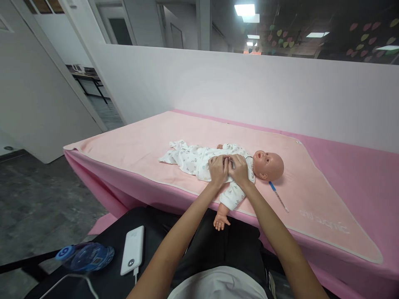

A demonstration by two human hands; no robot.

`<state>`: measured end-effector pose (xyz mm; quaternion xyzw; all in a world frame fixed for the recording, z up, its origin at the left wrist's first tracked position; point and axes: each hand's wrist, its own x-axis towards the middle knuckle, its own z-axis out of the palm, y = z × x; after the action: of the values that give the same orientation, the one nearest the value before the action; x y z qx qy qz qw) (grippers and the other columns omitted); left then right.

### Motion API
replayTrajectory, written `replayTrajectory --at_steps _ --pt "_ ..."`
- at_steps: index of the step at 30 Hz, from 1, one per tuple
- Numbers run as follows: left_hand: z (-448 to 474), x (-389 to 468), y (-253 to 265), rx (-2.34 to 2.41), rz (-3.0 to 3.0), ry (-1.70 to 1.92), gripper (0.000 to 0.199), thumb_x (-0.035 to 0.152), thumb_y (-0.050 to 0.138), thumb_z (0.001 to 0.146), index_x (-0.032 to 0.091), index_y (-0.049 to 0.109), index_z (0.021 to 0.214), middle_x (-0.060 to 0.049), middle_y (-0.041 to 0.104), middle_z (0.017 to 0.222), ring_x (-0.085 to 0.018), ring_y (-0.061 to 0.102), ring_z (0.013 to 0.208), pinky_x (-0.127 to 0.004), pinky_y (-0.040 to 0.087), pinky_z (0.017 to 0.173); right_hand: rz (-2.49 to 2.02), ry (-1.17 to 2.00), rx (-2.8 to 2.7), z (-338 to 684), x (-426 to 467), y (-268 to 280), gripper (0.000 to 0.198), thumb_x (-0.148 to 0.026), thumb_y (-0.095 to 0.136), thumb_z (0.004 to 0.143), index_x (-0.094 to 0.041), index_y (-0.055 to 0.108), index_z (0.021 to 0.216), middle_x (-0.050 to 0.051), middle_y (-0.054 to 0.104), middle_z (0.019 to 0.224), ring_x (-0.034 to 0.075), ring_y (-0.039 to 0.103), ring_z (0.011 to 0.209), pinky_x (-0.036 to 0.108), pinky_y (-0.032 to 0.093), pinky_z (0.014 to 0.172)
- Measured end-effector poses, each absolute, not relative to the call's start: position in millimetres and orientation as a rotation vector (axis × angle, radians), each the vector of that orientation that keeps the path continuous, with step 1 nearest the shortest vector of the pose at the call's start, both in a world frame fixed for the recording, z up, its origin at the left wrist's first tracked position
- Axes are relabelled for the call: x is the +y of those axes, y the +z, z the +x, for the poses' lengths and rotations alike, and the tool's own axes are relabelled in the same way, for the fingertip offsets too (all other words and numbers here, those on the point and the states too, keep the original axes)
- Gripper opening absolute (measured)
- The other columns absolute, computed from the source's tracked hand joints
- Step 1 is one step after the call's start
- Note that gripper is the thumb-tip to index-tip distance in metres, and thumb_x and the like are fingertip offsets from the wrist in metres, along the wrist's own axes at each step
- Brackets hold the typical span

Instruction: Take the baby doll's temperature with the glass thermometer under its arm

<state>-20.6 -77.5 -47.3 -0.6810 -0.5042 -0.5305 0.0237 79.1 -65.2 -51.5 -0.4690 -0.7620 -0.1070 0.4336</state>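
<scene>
A baby doll (268,165) lies on its back, its head to the right, dressed in a white patterned baby outfit (190,160). Over the doll's chest my left hand (218,170) is closed, fingers curled at the front of the outfit. Right beside it, almost touching, my right hand (239,169) pinches at the same spot. The fabric or fastening between my fingertips is mostly covered by my hands. One doll arm (222,216) hangs over the near table edge, below my wrists. Near the doll's head lies a thermometer-like stick (279,197) with a blue end.
A light pink mat (134,139) covers the table over a darker pink cloth (368,174). Behind it stands a white wall (249,87) with a window. On a black seat at my left are a water bottle (89,256) and a white power bank (132,249) with a cable.
</scene>
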Motion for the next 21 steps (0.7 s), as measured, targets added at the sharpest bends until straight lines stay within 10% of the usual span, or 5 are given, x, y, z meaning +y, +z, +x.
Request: replayTrajectory --at_steps 21 --pt "-81 -80 -44 -1.51 -2.253 -1.468 0.013 0.025 0.047 0.081 0.023 0.059 0.085 -0.003 0.059 0.094 -0.021 0.05 0.093 -0.036 0.031 0.087 -0.969 -0.347 -1.774 75 -83 -35 0.024 -0.006 0.042 0.071 -0.018 0.056 0.085 0.003 0.055 0.07 0.018 0.049 0.069 0.03 0.041 0.068"
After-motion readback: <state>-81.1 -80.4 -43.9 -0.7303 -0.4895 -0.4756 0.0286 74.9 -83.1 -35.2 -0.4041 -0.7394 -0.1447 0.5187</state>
